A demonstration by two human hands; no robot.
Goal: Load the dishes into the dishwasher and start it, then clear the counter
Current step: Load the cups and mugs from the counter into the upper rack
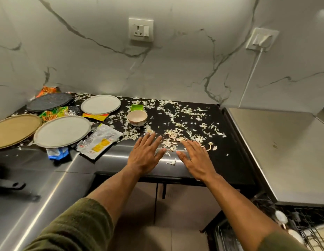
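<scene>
My left hand [145,154] and my right hand [195,158] lie flat on the black counter [221,160], fingers straight, either side of a heap of pale vegetable peels [173,137]. More peels are scattered over the counter behind. A small cream bowl [137,117] stands beyond my left hand. Two white plates [100,104] [62,131], a tan plate [14,130] and a black plate [49,101] sit at the left. The open dishwasher rack [302,225] with dishes shows at the bottom right.
Torn snack wrappers [100,141] and a blue wrapper [57,153] lie near the plates. A green container [137,107] sits behind the bowl. A steel appliance top [284,151] adjoins the counter on the right. A dark pan handle [9,185] lies at the left.
</scene>
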